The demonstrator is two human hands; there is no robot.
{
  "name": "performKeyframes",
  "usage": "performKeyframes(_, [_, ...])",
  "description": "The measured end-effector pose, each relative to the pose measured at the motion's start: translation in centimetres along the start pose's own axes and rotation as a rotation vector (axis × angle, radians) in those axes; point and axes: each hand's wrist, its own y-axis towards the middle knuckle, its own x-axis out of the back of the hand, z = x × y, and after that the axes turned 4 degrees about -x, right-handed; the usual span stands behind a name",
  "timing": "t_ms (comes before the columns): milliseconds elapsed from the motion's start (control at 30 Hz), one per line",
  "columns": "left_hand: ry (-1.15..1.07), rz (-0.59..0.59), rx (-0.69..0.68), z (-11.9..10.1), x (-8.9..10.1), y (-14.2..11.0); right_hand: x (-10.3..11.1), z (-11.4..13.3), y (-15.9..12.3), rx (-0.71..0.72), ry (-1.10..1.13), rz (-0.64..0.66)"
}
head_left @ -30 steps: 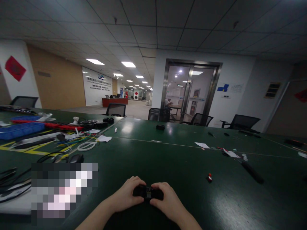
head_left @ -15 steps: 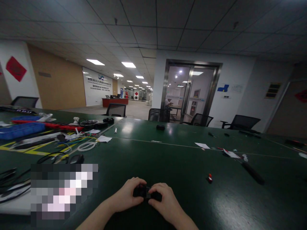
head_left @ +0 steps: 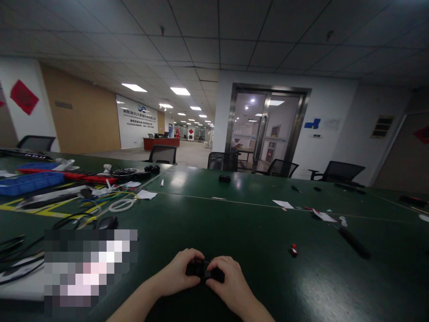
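Observation:
Low in the head view, my left hand [head_left: 183,273] and my right hand [head_left: 228,276] come together over the green table [head_left: 258,219]. Between them is a small black object [head_left: 205,271], its kind too dark to make out. My left thumb and fingers grip its left end. The right thumb and fingertips pinch its right side near the middle. Both hands partly cover it. To the right, apart from my hands, lies a small red and white item [head_left: 293,250].
A black-handled tool [head_left: 353,242] lies at the right. On the left are a blue tray [head_left: 31,182], tangled cables [head_left: 121,205], a computer mouse [head_left: 107,222] and a blurred-out patch. Farther back sit a small black box [head_left: 224,179] and a white paper [head_left: 282,204].
My right thumb and hand have shifted very slightly on the black object. The left hand keeps its place, and the rest of the scene looks the same.

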Motion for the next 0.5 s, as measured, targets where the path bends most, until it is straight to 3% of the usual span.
performKeyframes(500, [-0.023, -0.015, -0.024, 0.67, -0.37, 0.08, -0.25, -0.85, 0.37, -0.012, 0.069, -0.023])
